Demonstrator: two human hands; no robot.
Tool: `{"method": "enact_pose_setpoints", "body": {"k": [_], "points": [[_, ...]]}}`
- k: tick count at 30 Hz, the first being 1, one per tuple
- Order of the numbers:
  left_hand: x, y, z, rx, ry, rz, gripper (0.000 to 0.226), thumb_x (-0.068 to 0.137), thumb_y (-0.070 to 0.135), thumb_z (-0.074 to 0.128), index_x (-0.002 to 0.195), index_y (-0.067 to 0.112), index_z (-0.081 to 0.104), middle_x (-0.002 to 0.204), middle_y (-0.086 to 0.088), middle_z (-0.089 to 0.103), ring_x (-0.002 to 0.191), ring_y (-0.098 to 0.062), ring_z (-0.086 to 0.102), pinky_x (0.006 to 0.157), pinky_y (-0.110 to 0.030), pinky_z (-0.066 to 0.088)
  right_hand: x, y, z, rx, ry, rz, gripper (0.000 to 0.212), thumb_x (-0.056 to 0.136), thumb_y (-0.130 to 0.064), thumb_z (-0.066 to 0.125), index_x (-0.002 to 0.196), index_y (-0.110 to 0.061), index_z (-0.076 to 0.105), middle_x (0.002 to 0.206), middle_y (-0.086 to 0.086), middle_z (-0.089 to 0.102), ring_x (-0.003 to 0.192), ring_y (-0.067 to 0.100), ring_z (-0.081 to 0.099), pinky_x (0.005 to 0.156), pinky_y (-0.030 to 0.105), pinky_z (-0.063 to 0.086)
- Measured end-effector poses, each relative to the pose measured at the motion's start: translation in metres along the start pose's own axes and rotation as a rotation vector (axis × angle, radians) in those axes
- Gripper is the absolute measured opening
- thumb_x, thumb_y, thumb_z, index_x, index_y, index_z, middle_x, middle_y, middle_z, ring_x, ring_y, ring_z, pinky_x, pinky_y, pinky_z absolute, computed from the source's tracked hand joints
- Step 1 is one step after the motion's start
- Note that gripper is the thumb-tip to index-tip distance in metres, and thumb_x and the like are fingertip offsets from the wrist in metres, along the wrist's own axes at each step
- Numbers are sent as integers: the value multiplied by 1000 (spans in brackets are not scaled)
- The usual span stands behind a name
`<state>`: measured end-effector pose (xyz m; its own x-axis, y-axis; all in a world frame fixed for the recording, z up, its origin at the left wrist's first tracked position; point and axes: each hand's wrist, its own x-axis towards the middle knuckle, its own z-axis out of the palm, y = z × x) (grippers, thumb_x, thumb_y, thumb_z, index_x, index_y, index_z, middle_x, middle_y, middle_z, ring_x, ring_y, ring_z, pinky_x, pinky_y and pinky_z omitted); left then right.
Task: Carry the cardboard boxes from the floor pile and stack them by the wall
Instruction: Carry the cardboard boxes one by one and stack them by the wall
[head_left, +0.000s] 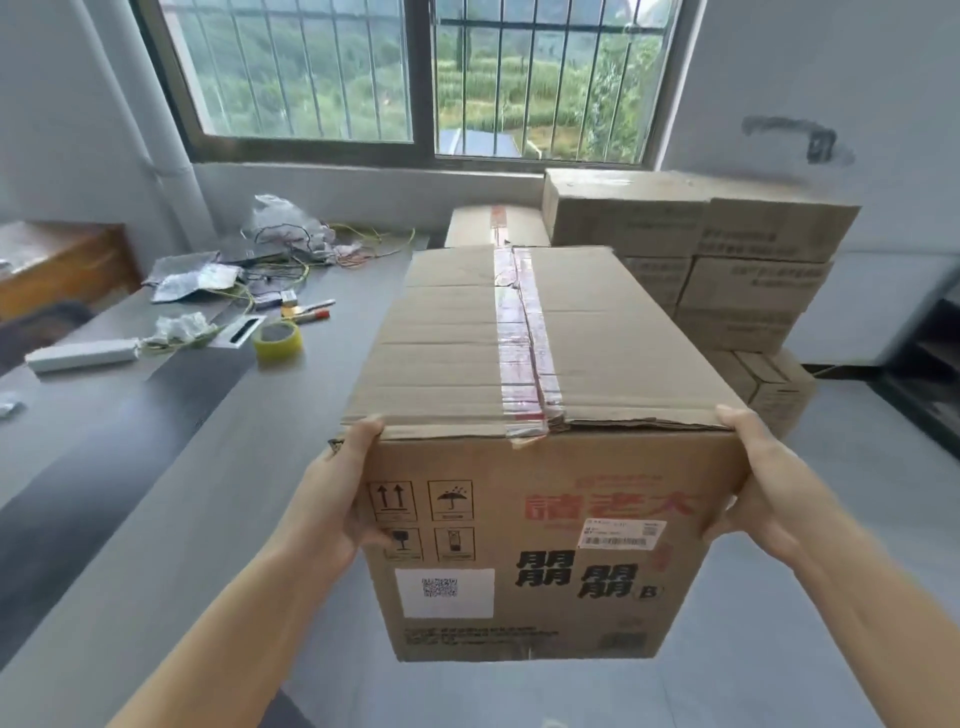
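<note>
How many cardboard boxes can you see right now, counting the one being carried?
About 9: the carried box held between both hands; one taped box behind it; about six in the wall stack; one low box beside it. More may be hidden behind.

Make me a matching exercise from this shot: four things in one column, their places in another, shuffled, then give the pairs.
Things
1. carried box
2. tape roll
3. stacked boxes
4. window

Places
A. on the grey table, left
B. above the sill, straight ahead
C. between the left hand and right hand
D. against the right wall, beyond the carried box

Pairs: 1-C, 2-A, 3-D, 4-B
</note>
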<state>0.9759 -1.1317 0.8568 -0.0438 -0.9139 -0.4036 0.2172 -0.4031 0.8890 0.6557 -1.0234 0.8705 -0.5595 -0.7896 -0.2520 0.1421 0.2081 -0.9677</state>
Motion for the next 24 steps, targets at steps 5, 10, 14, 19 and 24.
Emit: {"method": "enact_pose_setpoints", "body": {"k": [5, 10, 14, 19, 24], "points": [[82, 60, 59, -9, 39, 111, 22, 87, 45, 58, 91, 23, 56, 80, -2, 65, 69, -23, 65, 60, -61, 54, 117, -66, 35, 28, -55, -84, 26, 91, -46, 48, 105, -31, 65, 81, -2, 69, 65, 20, 65, 57, 49, 50], [177, 128, 126, -43, 65, 217, 27, 85, 47, 60, 97, 23, 58, 94, -4, 63, 82, -26, 62, 56, -61, 54, 239, -142, 60, 88, -132, -178, 23, 89, -46, 50, 101, -35, 66, 100, 3, 63, 88, 30, 58, 70, 74, 37], [245, 183, 175, -70, 49, 284, 21, 84, 46, 62, 89, 26, 60, 87, -1, 62, 83, -24, 62, 50, -59, 54, 323, -207, 83, 137, -186, -246, 21, 92, -39, 50, 103, -27, 63, 87, -3, 69, 85, 24, 62, 73, 67, 43], [329, 254, 220, -90, 26, 339, 26, 81, 49, 62, 94, 26, 60, 95, -4, 63, 95, -33, 62, 49, -62, 51, 422, -281, 123, 152, -176, -259, 11, 90, -39, 53, 88, -29, 57, 76, -4, 60, 74, 19, 60, 59, 57, 47], [429, 312, 262, -81, 3, 360, 28, 80, 50, 63, 92, 26, 58, 98, -6, 65, 93, -34, 62, 52, -67, 50, 523, -326, 161, 141, -160, -272, 14, 88, -43, 52, 89, -30, 54, 75, -5, 55, 80, 21, 59, 66, 77, 38]]}}
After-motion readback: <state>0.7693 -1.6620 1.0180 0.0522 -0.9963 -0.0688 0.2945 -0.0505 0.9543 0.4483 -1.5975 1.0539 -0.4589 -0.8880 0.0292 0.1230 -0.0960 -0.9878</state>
